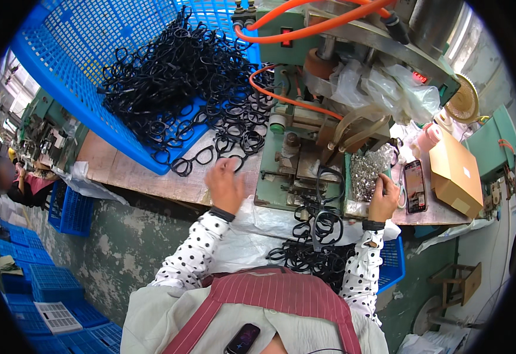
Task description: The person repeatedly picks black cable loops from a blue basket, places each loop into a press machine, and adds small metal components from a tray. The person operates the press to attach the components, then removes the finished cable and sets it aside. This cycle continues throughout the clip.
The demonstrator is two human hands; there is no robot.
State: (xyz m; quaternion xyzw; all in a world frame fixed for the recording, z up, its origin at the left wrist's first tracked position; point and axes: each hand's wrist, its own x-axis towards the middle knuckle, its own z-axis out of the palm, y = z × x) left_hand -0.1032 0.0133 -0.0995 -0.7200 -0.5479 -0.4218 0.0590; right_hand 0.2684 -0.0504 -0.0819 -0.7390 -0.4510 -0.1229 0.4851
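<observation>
My left hand is over the table's front part, beside loose black eyeglass frames; its fingers are smeared by motion. At the tray of small shiny metal parts, my right hand has its fingertips drawn together on the right edge of the heap; whatever they pinch is too small to make out. Between my hands stands a green press machine. One black eyeglass frame hangs at its front, under the press head. More black frames are heaped below, just in front of my body.
A large blue basket tilts onto the table, its black frames spilling out. Orange air hoses arch over the machine. A phone and an open cardboard box lie to the right. Blue crates stack at lower left; another person sits far left.
</observation>
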